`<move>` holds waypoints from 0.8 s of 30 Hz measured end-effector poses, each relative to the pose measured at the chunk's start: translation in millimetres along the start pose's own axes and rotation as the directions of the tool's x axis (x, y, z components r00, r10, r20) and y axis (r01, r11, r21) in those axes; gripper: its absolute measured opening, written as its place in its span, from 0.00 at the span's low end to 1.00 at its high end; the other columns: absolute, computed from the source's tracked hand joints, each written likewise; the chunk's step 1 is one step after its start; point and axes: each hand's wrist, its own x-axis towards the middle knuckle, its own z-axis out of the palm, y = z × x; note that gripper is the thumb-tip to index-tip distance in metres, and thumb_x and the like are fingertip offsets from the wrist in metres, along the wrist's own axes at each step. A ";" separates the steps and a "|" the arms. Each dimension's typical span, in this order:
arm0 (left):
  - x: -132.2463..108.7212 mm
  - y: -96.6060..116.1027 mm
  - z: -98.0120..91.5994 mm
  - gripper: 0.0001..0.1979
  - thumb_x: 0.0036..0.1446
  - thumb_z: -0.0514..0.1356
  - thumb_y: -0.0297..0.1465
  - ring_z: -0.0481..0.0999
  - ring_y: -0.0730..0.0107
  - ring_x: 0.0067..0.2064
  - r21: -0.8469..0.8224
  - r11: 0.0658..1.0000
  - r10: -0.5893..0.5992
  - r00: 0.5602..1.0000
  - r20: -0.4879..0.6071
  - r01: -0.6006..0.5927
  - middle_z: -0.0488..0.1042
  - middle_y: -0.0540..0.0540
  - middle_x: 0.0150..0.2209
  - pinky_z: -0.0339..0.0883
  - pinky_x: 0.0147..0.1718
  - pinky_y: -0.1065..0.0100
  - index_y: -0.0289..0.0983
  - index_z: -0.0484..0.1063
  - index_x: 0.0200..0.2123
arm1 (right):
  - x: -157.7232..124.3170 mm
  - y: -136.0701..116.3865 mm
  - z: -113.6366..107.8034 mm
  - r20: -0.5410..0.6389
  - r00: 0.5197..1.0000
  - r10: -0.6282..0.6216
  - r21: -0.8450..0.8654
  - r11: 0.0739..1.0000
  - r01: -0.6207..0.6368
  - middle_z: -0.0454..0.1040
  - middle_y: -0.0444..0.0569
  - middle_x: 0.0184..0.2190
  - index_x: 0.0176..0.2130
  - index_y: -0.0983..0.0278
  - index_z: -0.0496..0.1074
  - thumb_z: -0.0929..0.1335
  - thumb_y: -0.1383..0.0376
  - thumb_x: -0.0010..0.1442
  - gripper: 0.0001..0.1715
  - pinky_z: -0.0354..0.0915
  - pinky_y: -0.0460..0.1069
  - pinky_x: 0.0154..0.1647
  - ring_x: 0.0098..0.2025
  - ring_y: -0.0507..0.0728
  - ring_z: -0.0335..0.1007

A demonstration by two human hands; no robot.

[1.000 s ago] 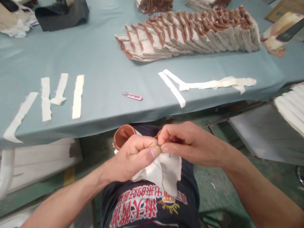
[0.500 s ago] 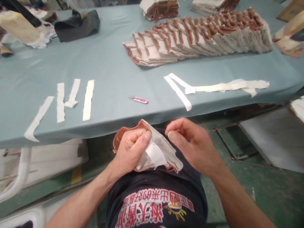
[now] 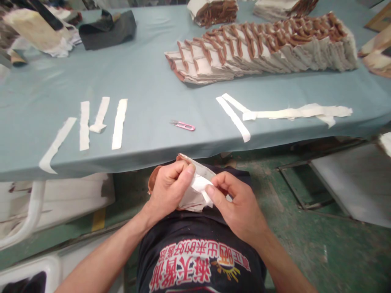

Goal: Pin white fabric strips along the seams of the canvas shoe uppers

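Note:
Above my lap, my left hand (image 3: 171,185) is closed on a brown-and-cream fabric piece (image 3: 191,202), its thumb pressed on the upper edge. A white fabric strip (image 3: 199,183) lies across that piece. My right hand (image 3: 233,199) pinches the strip's right part between thumb and fingers. Part of the brown side (image 3: 153,179) shows left of my left hand; the rest is covered by my fingers. On the table beyond my hands lies a pair of pink thread snips (image 3: 183,125), touched by neither hand.
The blue-green tablecloth (image 3: 146,81) carries loose white strips (image 3: 119,124) at left and more strips (image 3: 293,112) at right. A long row of brown-and-cream pieces (image 3: 259,51) lies behind. Dark folded fabric (image 3: 108,30) sits at back left. A white metal frame (image 3: 36,211) stands below left.
My right hand has moved left and down from beside the piece and now grips the white strip. My left hand keeps its hold. The view has shifted slightly.

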 end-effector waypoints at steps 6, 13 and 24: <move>-2.0 -14.5 -1.2 0.29 0.63 0.62 0.52 0.53 0.77 0.21 -0.191 0.964 -0.173 0.983 0.068 0.183 0.57 0.55 0.19 0.49 0.19 0.72 0.39 0.58 0.21 | 0.2 8.9 -6.2 0.365 0.906 0.216 0.197 0.933 -0.302 0.64 0.39 0.23 0.32 0.63 0.67 0.71 0.44 0.62 0.26 0.52 0.44 0.22 0.23 0.48 0.55; -2.6 -18.6 -17.2 0.35 0.70 0.42 0.59 0.55 0.69 0.26 0.019 0.993 -0.121 0.985 0.125 0.120 0.57 0.51 0.21 0.55 0.26 0.66 0.40 0.59 0.21 | -2.7 30.2 -9.2 0.389 0.893 0.225 0.124 0.948 -0.293 0.59 0.37 0.21 0.28 0.62 0.64 0.71 0.40 0.61 0.31 0.49 0.44 0.22 0.23 0.48 0.51; -19.7 -29.6 -45.2 0.34 0.67 0.44 0.62 0.50 0.72 0.25 0.135 0.977 -0.193 0.954 0.230 0.165 0.51 0.53 0.22 0.49 0.25 0.67 0.41 0.50 0.21 | -17.9 72.3 5.8 0.399 0.899 0.181 -0.011 0.981 -0.193 0.57 0.38 0.22 0.29 0.62 0.65 0.66 0.49 0.70 0.24 0.48 0.46 0.25 0.25 0.50 0.51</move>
